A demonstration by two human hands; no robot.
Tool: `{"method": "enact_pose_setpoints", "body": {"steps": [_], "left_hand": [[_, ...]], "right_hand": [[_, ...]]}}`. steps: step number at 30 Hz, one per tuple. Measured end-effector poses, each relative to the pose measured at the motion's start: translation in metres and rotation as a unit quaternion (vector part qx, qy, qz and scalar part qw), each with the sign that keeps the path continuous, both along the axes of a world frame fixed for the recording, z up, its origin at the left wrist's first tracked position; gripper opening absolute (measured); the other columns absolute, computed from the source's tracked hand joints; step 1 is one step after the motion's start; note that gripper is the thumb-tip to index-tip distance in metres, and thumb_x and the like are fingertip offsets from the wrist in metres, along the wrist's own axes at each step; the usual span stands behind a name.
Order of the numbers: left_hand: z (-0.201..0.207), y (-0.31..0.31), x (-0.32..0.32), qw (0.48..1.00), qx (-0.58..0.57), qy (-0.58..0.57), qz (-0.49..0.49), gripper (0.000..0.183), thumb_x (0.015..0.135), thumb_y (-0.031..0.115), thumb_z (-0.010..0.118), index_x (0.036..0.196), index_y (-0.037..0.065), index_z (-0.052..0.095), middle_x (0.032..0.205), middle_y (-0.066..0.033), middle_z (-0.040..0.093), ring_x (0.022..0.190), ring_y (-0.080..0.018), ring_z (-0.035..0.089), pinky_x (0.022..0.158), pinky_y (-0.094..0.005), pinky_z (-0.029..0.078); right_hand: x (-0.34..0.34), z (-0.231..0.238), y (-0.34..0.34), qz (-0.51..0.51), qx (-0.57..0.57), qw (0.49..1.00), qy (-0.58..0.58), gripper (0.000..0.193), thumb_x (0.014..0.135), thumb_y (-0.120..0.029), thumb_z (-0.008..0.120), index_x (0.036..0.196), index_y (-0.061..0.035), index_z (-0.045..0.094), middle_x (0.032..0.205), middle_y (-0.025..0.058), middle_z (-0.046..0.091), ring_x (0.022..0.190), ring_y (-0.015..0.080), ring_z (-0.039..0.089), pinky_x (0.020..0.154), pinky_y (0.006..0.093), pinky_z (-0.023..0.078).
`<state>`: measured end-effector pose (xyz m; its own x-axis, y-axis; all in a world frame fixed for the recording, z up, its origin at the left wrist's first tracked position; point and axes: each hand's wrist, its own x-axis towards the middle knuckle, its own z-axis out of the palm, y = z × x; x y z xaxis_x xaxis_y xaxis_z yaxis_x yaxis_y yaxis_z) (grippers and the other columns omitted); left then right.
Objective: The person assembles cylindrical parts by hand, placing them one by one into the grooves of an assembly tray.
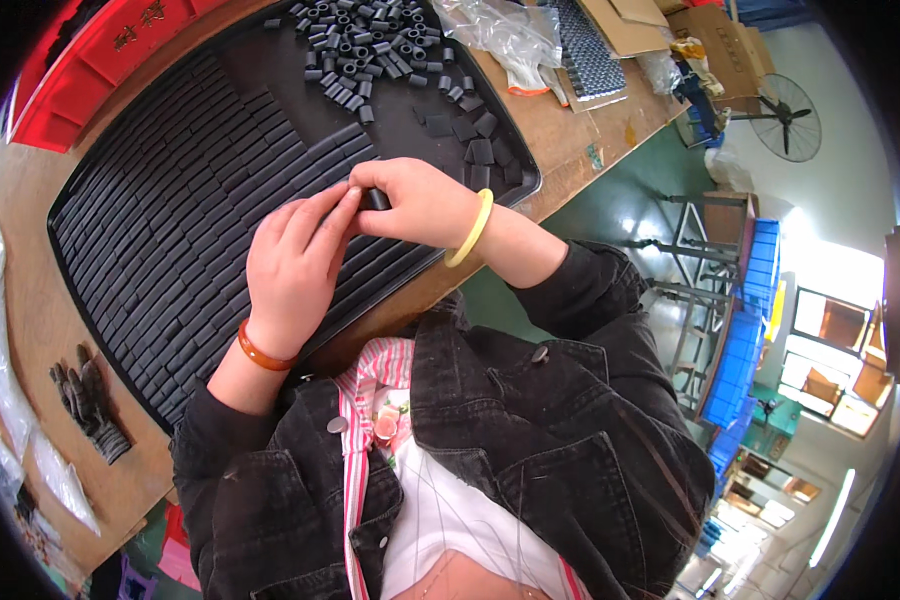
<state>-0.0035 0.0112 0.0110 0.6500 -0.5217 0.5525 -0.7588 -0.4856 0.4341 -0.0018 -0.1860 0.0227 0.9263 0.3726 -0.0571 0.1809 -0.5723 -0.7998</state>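
Observation:
My right hand [418, 203] pinches a short black tube [377, 199] between thumb and forefinger. My left hand [292, 262] meets it from the left, fingers closed together at the same spot; its fingertips hide most of what they grip. Both hands are just above the near edge of a large black tray [260, 68]. Tight rows of black tubes [160, 215] laid end to end cover much of that tray. A heap of loose short black tubes [370, 40] sits at its far side. Flat black pieces [480, 152] lie scattered at its right end.
A red bin [100, 70] stands at the far left. On the wooden table [145, 480] are a dark glove [88, 405] and clear plastic [10, 340]. Plastic bags [510, 40] and cardboard [620, 30] lie at the back right, with a fan [785, 115] and blue bins [740, 345] beyond.

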Motion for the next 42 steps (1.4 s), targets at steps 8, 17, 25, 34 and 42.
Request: {"method": "enact_pose_setpoints", "body": {"steps": [8, 17, 25, 34, 42], "left_hand": [[-0.003, 0.007, 0.003, 0.982, -0.097, 0.154, 0.051, 0.026, 0.076, 0.009, 0.076, 0.101, 0.005, 0.069, 0.092, -0.0079, 0.067, 0.082, -0.0257, 0.064, 0.075, -0.0344, 0.051], [-0.001, 0.007, 0.003, 0.948, -0.167, 0.265, 0.063, 0.023, 0.081, 0.003, 0.073, 0.103, 0.001, 0.07, 0.088, -0.0116, 0.069, 0.076, -0.0204, 0.067, 0.07, -0.0283, 0.053], [-0.006, 0.006, 0.003, 0.924, -0.201, 0.318, 0.063, 0.026, 0.079, 0.003, 0.075, 0.105, 0.0, 0.069, 0.087, -0.0091, 0.068, 0.074, -0.0161, 0.063, 0.071, -0.0264, 0.052], [-0.003, 0.007, 0.004, 0.937, -0.173, 0.293, 0.072, 0.021, 0.081, 0.002, 0.072, 0.1, -0.002, 0.068, 0.088, -0.0109, 0.067, 0.075, -0.0188, 0.065, 0.071, -0.0283, 0.053], [-0.003, 0.008, 0.003, 0.93, -0.194, 0.307, 0.059, 0.022, 0.083, 0.003, 0.071, 0.104, -0.001, 0.068, 0.088, -0.0102, 0.067, 0.075, -0.0173, 0.064, 0.071, -0.0273, 0.052]], "right_hand": [[0.002, 0.008, -0.003, -0.109, 0.347, 0.885, 0.291, 0.022, 0.094, -0.017, 0.061, 0.109, -0.0016, 0.058, 0.091, 0.0029, 0.064, 0.056, 0.0006, 0.043, 0.048, 0.0165, 0.035], [0.006, -0.005, 0.001, -0.165, 0.224, 0.96, 0.044, 0.017, 0.09, -0.013, 0.069, 0.101, -0.0008, 0.067, 0.089, 0.0025, 0.07, 0.068, 0.0001, 0.053, 0.056, 0.0156, 0.041], [-0.003, -0.001, 0.031, -0.202, 0.305, 0.93, 0.023, 0.015, 0.087, -0.011, 0.073, 0.096, -0.0006, 0.068, 0.087, 0.0009, 0.069, 0.076, 0.005, 0.059, 0.065, 0.0199, 0.048], [-0.005, 0.004, 0.034, -0.215, 0.136, 0.963, -0.09, 0.02, 0.082, -0.014, 0.078, 0.089, -0.0013, 0.064, 0.076, 0.0006, 0.061, 0.065, 0.0057, 0.051, 0.06, 0.0215, 0.044], [-0.004, 0.004, 0.032, -0.2, 0.102, 0.966, -0.129, 0.019, 0.083, -0.015, 0.077, 0.087, -0.0013, 0.064, 0.076, 0.0006, 0.063, 0.067, 0.0059, 0.053, 0.061, 0.0216, 0.045]]}}
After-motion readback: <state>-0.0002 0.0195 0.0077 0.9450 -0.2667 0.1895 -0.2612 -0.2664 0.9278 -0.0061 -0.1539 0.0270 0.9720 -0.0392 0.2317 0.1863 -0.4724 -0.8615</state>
